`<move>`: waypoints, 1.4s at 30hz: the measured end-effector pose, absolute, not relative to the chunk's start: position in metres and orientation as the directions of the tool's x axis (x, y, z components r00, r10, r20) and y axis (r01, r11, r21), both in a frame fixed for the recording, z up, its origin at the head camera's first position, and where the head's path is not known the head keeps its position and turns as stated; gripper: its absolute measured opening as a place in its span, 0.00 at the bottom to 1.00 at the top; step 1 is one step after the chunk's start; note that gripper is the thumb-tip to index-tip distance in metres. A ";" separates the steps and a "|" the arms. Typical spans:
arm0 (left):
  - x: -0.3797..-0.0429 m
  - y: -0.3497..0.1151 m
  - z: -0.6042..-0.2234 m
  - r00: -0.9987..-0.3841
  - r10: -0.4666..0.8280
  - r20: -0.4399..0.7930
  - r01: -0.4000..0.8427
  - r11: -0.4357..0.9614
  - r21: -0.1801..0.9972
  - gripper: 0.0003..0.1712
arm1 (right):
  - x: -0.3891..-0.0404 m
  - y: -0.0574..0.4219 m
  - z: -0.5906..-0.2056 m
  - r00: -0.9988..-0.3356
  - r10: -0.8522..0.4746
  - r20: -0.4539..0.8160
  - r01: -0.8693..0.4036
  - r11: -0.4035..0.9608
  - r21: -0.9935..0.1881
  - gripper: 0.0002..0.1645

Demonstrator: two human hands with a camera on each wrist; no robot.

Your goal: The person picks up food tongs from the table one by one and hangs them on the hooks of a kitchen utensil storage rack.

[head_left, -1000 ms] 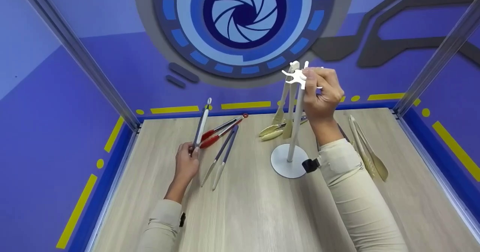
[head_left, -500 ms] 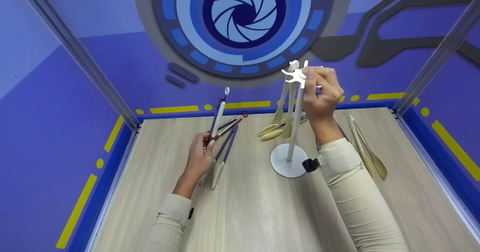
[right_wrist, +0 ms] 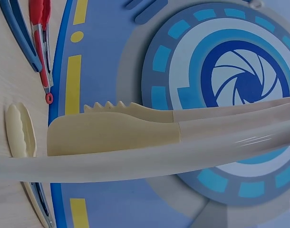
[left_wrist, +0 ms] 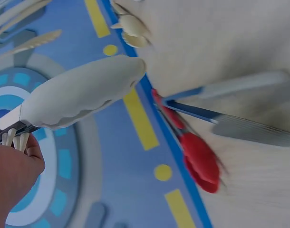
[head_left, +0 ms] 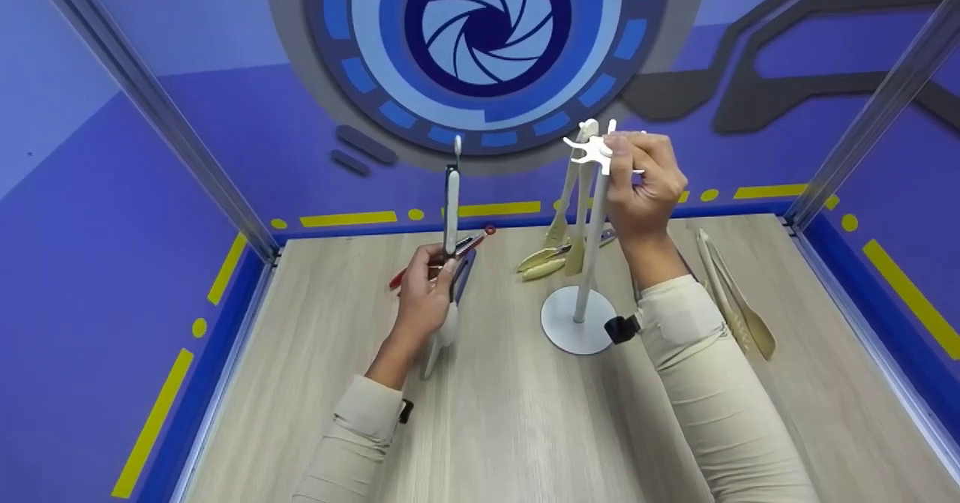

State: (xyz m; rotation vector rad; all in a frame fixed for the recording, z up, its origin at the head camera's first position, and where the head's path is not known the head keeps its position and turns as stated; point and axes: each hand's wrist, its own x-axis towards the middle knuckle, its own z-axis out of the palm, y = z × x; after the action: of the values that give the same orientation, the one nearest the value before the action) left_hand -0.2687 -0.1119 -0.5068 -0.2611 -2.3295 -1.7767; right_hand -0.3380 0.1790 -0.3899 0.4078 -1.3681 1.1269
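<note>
My left hand (head_left: 425, 293) grips a pair of tongs (head_left: 451, 211) above the table, pull ring up and pale scalloped heads down. Those heads fill the middle of the left wrist view as one pale tong head (left_wrist: 83, 92). With my right hand (head_left: 646, 181) I hold the hooked top (head_left: 592, 151) of a white utensil stand, whose slim pole (head_left: 589, 263) rises from a round base (head_left: 562, 323). Beige tongs (right_wrist: 116, 133) hang from a hook on its far side. Behind my left hand lie red-headed tongs (left_wrist: 199, 159) and blue-handled tongs (left_wrist: 249, 128), partly hidden in the head view.
Cream tongs (head_left: 544, 264) lie on the table behind the stand. Another beige pair of tongs (head_left: 731, 300) rests to the right of my right forearm. A blue patterned wall (head_left: 225, 151) closes off the back and sides of the wooden table (head_left: 495, 428).
My left hand has moved right and up with the tongs, which turned from leaning to nearly vertical. My right hand and the stand have stayed in place.
</note>
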 end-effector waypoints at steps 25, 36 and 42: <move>-0.269 -0.072 -0.477 -0.922 0.157 0.353 0.381 0.216 0.899 0.16 | -0.338 0.179 -0.389 -0.164 0.408 0.898 -0.828 0.438 -0.350 0.10; -0.276 -0.055 -0.471 -0.896 0.195 0.399 0.436 0.221 0.872 0.15 | -0.340 0.177 -0.390 -0.166 0.400 0.901 -0.826 0.442 -0.349 0.09; -0.277 -0.052 -0.473 -0.898 0.212 0.386 0.430 0.235 0.871 0.15 | -0.341 0.176 -0.392 -0.166 0.399 0.902 -0.828 0.440 -0.347 0.09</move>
State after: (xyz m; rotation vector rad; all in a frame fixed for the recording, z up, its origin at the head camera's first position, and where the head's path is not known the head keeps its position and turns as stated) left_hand -0.2772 -0.0523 -0.4734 -0.6104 -2.3151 -1.7298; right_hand -0.3407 0.1761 -0.3915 0.4252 -1.3356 1.1405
